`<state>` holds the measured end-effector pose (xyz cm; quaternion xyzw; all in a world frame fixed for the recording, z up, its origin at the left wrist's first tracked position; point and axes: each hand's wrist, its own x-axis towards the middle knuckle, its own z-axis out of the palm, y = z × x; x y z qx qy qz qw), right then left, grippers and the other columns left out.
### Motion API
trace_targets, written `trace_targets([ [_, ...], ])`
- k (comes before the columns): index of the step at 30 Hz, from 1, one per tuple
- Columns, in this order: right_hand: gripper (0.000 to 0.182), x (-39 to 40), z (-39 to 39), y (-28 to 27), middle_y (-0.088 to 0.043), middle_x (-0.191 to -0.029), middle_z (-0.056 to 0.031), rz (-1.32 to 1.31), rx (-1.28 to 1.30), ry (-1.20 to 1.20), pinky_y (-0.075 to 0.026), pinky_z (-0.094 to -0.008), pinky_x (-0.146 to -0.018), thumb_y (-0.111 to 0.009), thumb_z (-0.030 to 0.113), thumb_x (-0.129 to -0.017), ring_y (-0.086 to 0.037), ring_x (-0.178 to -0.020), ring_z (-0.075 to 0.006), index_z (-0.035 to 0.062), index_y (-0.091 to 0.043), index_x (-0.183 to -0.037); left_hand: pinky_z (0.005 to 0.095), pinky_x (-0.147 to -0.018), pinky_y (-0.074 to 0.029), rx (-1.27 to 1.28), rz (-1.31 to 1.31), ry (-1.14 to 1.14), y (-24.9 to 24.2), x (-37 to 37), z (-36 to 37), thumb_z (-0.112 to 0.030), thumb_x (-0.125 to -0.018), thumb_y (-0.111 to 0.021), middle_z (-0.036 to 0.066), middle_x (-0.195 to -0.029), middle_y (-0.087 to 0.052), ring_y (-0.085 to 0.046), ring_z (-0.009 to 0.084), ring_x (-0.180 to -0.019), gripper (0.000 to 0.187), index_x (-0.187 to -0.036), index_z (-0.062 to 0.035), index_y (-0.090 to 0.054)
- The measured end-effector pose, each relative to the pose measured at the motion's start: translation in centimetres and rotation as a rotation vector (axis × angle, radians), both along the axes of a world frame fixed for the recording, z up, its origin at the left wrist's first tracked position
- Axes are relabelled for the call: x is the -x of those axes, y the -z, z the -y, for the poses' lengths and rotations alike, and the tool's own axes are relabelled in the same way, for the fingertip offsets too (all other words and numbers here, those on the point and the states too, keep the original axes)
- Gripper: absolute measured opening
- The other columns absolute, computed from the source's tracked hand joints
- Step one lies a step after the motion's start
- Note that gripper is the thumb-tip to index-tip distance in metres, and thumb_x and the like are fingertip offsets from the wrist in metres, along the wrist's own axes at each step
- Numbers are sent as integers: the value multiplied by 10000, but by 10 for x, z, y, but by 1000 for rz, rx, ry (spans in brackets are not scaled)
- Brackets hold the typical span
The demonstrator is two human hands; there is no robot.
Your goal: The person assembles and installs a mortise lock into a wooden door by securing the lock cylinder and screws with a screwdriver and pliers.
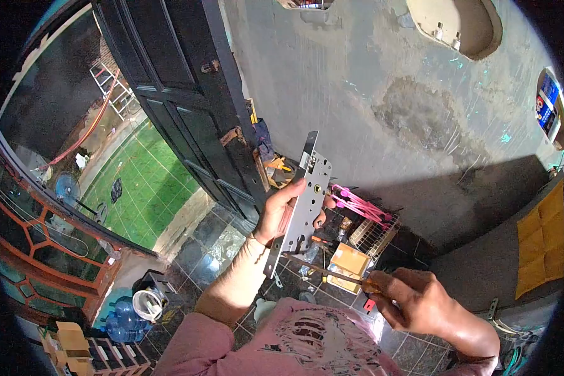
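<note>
Steel, flat and silvery, the door lock (304, 207) stands nearly upright in the air at the middle of the view, its long face plate running from upper right to lower left. The left hand (281, 210) has its grip closed round the lock's middle, thumb on the near face and fingers behind. The right hand (413, 301) has its grip closed on the handle of a screwdriver (332, 274), whose shaft slants up and left so that the tip sits at the lock's lower part.

Risks, as I judge them: the lock is held only in the air, so a hard push could make the tip skid off and jab the left palm or wrist just behind it. A loosened screw could drop to the dark tiled floor (213, 250) and roll among the clutter by the pink wire basket (373, 229) and yellow box (348, 263). The black door (188, 106) stands far left.

No brand or writing is legible; the blue panel (547, 103) at far right is too small to read.
</note>
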<state>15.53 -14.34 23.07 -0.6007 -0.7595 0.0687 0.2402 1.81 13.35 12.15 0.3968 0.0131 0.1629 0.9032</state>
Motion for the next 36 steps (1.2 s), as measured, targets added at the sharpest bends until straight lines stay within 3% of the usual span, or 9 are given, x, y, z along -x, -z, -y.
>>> trace_targets([
  [6,340,10,-1,-20,-514,-726,6,782,-245,-173,-417,-211,-441,-660,151,-726,-508,-576,-74,45,-657,-1049,329,-712,-531,-217,-216,-137,1,5,-2,-397,-1028,-423,181,-1097,-659,-646,219,-804,488,-1303,-3,-512],
  [13,266,20,-7,-21,-469,-689,15,840,-311,-219,-399,-200,-425,-674,128,-740,-484,-560,-72,27,-660,-986,344,-699,-545,-202,-287,-226,5,4,-6,-400,-997,-492,170,-1038,-684,-662,219,-748,490,-1274,1,-551],
  [18,195,19,-8,-2,-623,-788,-178,-68,200,35,-536,-392,-533,-634,109,-843,-653,-619,-323,8,-658,-1008,336,-700,-545,-191,-274,-276,8,10,-13,-408,-982,-524,160,-1024,-692,-658,208,-725,484,-1236,0,-575],
  [22,149,25,-20,8,-678,-790,-172,-658,212,243,-519,-401,-627,-617,113,-921,-641,-618,-302,-10,-672,-983,306,-657,-520,-251,-318,-380,6,14,-12,-397,-974,-537,145,-1007,-695,-650,196,-715,469,-1207,6,-595],
  [25,182,22,-21,26,-658,-766,-170,-1100,613,398,-518,-401,-663,-601,144,-955,-636,-670,-265,-19,-670,-999,296,-654,-515,-288,-267,-414,6,18,-16,-411,-980,-512,132,-1015,-693,-647,188,-730,485,-1222,0,-597],
  [27,200,19,-24,22,-660,-817,-163,-1093,683,382,-512,-390,-690,-583,154,-978,-624,-715,-234,-22,-663,-1031,292,-657,-514,-221,-240,-333,6,19,-19,-420,-985,-497,124,-1035,-689,-646,180,-750,491,-1233,-8,-598],
  [30,171,17,-31,26,-628,-795,-145,-415,138,61,-524,-336,-570,-587,112,-919,-633,-672,-204,-12,-644,-1023,294,-652,-521,-256,-281,-313,7,19,-24,-418,-989,-501,133,-1043,-689,-654,184,-756,488,-1249,-14,-584],
  [33,211,16,-22,22,-596,-804,-142,472,-21,-86,-536,-325,-492,-604,131,-822,-650,-671,-214,-24,-623,-964,291,-643,-528,-229,-262,-250,13,13,-27,-425,-992,-500,142,-1045,-692,-663,188,-752,491,-1255,-17,-577],
  [36,304,18,-24,22,-583,-826,-137,465,4,-81,-543,-337,-457,-606,158,-765,-659,-663,-231,-55,-577,-980,288,-640,-533,-266,-307,-274,8,11,-22,-421,-992,-488,154,-1039,-693,-668,198,-745,501,-1261,-6,-569],
])
